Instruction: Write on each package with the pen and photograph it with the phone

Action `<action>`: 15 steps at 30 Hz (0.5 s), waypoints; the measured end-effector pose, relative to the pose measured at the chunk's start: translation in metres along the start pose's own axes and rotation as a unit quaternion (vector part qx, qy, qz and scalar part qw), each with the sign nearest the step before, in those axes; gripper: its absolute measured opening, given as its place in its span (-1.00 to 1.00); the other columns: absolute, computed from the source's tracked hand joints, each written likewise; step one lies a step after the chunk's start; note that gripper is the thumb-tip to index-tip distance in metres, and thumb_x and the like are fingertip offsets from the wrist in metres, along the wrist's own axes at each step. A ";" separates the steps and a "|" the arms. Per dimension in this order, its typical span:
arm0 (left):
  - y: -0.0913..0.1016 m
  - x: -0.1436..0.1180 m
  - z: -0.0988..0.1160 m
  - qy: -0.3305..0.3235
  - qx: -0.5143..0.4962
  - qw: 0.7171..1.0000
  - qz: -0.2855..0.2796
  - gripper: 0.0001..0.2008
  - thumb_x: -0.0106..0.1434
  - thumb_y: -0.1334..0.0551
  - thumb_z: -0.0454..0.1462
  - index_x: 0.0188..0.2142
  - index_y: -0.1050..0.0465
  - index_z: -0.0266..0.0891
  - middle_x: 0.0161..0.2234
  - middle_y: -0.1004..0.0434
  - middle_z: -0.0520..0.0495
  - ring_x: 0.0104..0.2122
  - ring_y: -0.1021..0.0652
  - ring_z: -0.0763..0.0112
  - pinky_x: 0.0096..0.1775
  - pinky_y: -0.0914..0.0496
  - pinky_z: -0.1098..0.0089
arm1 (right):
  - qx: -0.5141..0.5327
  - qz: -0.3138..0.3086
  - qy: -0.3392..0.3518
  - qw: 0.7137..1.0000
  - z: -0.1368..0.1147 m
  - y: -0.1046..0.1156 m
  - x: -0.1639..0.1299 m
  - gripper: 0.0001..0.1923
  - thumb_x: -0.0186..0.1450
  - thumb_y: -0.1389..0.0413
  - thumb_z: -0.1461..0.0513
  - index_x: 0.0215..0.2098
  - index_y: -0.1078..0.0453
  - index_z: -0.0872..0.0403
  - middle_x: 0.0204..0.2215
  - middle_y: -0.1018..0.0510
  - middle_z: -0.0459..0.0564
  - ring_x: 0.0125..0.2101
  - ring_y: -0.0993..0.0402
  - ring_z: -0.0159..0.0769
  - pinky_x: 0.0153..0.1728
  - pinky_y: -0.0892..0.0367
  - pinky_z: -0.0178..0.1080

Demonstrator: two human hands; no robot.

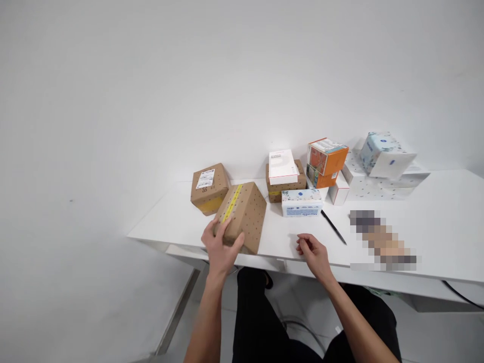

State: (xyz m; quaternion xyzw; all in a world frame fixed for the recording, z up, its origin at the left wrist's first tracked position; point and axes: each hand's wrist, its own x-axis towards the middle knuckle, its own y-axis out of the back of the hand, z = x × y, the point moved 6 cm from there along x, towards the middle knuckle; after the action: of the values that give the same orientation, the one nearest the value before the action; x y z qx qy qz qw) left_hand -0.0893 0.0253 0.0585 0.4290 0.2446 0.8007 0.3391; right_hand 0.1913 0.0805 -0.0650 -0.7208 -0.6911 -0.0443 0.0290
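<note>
All the boxes on the white table (434, 227) are closed, so their contents cannot be seen. The left hand (219, 249) grips the near corner of a dotted cardboard box with yellow tape (244, 214), fingers curled over its top edge; this box sits close to the table's front edge. Just behind it stands a labelled cardboard box (208, 187). The right hand (313, 253) rests on the bare table near the front edge, fingers loosely curled, holding nothing. A black pen (333, 227) lies just beyond it, in front of a tissue box (301, 202). Further back stands an orange carton (325, 162). Open surface stretches to the right.
</note>
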 end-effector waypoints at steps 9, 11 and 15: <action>-0.022 -0.046 -0.029 0.224 -0.491 0.817 -0.202 -0.46 0.09 -0.25 0.03 -0.03 -0.43 -0.24 -0.02 -0.48 -0.19 0.00 -0.46 0.04 -0.03 -0.37 0.17 | 0.008 0.029 0.001 1.000 -0.009 0.011 -0.018 -0.47 0.33 0.10 -0.06 0.12 -0.31 0.02 0.15 -0.38 0.10 0.12 -0.31 -0.13 0.08 -0.26 -0.09; -0.045 -0.049 -0.017 0.254 -0.521 0.786 -0.216 -0.40 0.11 -0.22 0.09 0.03 -0.38 -0.21 0.00 -0.48 -0.18 0.01 -0.46 0.07 -0.02 -0.38 0.18 | -0.002 0.061 -0.002 0.998 -0.012 0.025 -0.031 -0.47 0.33 0.11 -0.07 0.10 -0.33 0.04 0.11 -0.42 0.12 0.12 -0.30 -0.10 0.09 -0.23 -0.08; -0.083 -0.055 0.007 0.313 -0.522 0.769 -0.194 -0.35 0.22 -0.06 0.19 0.21 -0.15 -0.01 0.15 -0.35 -0.08 0.11 -0.41 0.21 0.06 -0.35 0.22 | -0.066 0.134 0.008 0.989 -0.018 0.056 -0.056 -0.49 0.30 0.05 -0.06 0.05 -0.34 0.08 0.01 -0.47 0.14 -0.01 -0.39 -0.08 -0.02 -0.29 -0.08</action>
State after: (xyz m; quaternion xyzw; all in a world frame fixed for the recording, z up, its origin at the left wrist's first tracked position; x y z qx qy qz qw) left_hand -0.0331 0.0388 -0.0233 -0.1453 -0.0400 0.8121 0.5637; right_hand 0.2450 0.0202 -0.0522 -0.8068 -0.5837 -0.0913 -0.0077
